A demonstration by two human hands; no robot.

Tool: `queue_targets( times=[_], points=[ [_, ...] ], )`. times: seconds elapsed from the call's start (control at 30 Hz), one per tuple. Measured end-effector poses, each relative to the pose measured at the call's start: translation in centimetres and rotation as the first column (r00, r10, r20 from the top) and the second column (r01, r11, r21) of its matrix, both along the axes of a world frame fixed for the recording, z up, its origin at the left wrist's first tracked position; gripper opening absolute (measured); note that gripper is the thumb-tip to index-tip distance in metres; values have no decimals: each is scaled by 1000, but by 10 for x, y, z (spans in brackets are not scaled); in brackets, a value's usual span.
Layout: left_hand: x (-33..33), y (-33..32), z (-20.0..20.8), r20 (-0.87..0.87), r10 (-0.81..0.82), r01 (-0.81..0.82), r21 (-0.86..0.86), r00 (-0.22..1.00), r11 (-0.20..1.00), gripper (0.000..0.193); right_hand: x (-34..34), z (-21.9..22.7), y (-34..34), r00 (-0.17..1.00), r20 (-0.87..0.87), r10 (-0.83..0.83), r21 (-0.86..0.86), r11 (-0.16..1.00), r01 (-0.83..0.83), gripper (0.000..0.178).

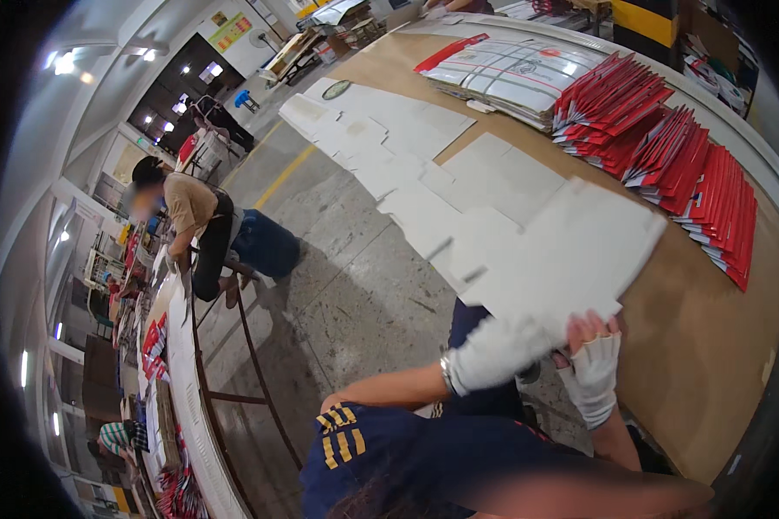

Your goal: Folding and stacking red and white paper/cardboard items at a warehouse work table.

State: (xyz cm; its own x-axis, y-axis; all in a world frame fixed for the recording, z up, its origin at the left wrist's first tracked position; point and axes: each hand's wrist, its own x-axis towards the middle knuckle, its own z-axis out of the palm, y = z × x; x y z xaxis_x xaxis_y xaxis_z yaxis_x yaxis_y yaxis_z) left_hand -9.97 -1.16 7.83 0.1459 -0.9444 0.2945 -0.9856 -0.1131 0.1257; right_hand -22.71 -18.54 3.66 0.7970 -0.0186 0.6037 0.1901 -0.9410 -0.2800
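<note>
The white knit-gloved left hand (498,355) is blurred; how far its fingers are open, or whether anything is gripped by them, cannot be told. Just beyond these fingers, the large white flat cardboard sheet (580,242) is seen, its near edge met by the bare fingertips (590,327) of the half-gloved right hand (593,372). The right fingers are loosely bent and slightly spread; whether the edge is pinched cannot be told. The sheet is probably best supported at both near corners and kept level, so that creases are avoided.

Well left of the fingers, a blue plastic barrel (266,245) and a co-worker in a tan shirt (201,203) are seen. Ahead of the fingers, overlapping white cardboard pieces (389,151) are spread; edges could be snagged there. Farther right, reach may be limited by fanned rows of red-and-white folded packets (723,212).
</note>
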Motion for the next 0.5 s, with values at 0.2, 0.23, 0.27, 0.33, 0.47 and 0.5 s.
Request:
queue_targets(
  times=[0.2,0.23,0.27,0.33,0.47,0.5],
  points=[
    [0,9,-35,-159,69,-43,163,985,986,110,-72,-58,-29,971,-111,-213,179,956,230,22],
    [9,9,-39,-85,111,-88,243,990,966,99,-93,-58,-38,946,-153,-285,239,918,315,22],
    [18,10,-56,5,100,-99,206,995,974,89,-111,-53,-43,934,-164,-318,276,894,353,20],
    [35,-2,-98,101,103,-120,179,990,977,79,-151,-45,-52,905,-220,-364,337,843,420,16],
    [40,-50,-122,-338,-195,169,-106,921,980,38,-220,-48,-62,857,-269,-440,383,767,514,12],
    [32,-60,-118,-339,-200,175,-102,919,979,38,-237,-48,-60,829,-269,-491,410,720,559,12]
  ],
)
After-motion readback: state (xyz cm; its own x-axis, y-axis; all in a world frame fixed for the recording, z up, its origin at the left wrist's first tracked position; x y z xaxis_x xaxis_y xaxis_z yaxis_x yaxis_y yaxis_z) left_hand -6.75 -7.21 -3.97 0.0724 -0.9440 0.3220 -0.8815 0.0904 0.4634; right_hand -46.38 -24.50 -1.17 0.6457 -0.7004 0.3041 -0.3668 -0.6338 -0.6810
